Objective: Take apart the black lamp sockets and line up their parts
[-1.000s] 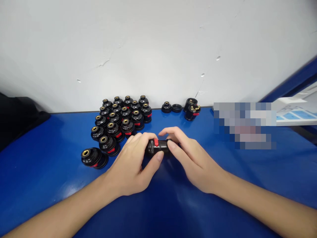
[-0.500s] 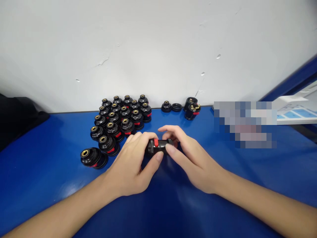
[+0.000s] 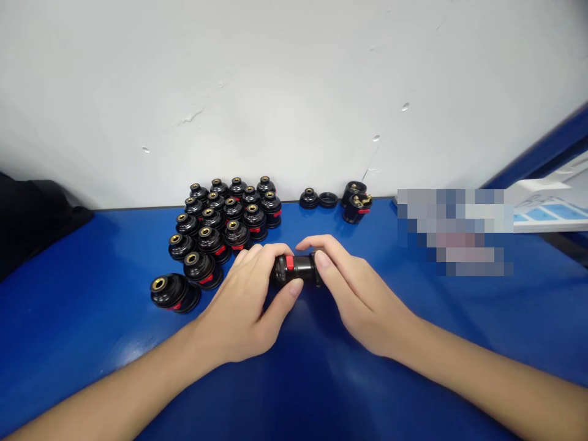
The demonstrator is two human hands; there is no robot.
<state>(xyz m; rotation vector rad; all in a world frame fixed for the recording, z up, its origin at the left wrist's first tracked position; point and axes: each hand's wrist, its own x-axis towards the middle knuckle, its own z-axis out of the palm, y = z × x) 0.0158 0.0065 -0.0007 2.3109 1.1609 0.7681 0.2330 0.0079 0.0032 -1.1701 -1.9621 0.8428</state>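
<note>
A black lamp holder (image 3: 301,267) with a red switch lies sideways between my hands, just over the blue table. My left hand (image 3: 250,300) is closed around its left end, thumb in front and fingers over the top. At the other end, my right hand (image 3: 358,285) pinches a black ring (image 3: 316,269) fitted around the body, thumb on the near side and the fingers behind, partly hidden. To the left stand several lamp holders (image 3: 209,242) with black domed caps, brass-threaded tops and red switches.
Against the white wall (image 3: 294,92) are a domed cap (image 3: 309,198), a loose black ring (image 3: 327,199) and two uncapped lamp holder bodies (image 3: 356,208) showing brass contacts. A pixelated patch and a white-blue box (image 3: 546,211) are at right; dark cloth (image 3: 37,214) lies at far left.
My right thumb has moved slightly right and up along the lamp holder, and the right fingers have closed in. More of its black body and ring shows. The left hand keeps its hold.
</note>
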